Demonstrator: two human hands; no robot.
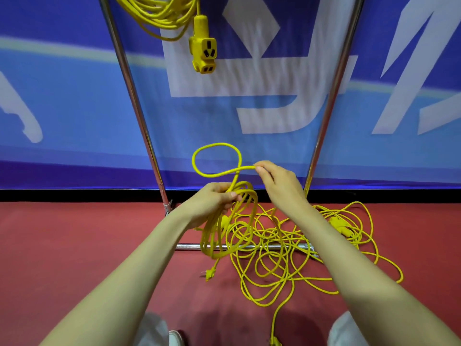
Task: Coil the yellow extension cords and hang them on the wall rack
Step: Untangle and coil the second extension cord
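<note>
My left hand (pixel 213 199) grips a bundle of coiled yellow cord (pixel 224 231) that hangs down from it in several loops, its plug (pixel 209 273) dangling near the floor. My right hand (pixel 275 179) pinches the same cord just right of a fresh loop (pixel 216 159) raised above the bundle. A tangled heap of loose yellow cord (pixel 294 248) lies on the red floor below my right forearm. Another coiled yellow cord (pixel 162 13) hangs at the top from the rack, with its socket block (pixel 202 47) dangling.
Two chrome rack poles (pixel 136 101) (pixel 333 96) slant up in front of a blue banner (pixel 74 96). A chrome base bar (pixel 189 246) lies on the red floor (pixel 74 245). My knees and a shoe (pixel 175 338) show at the bottom edge.
</note>
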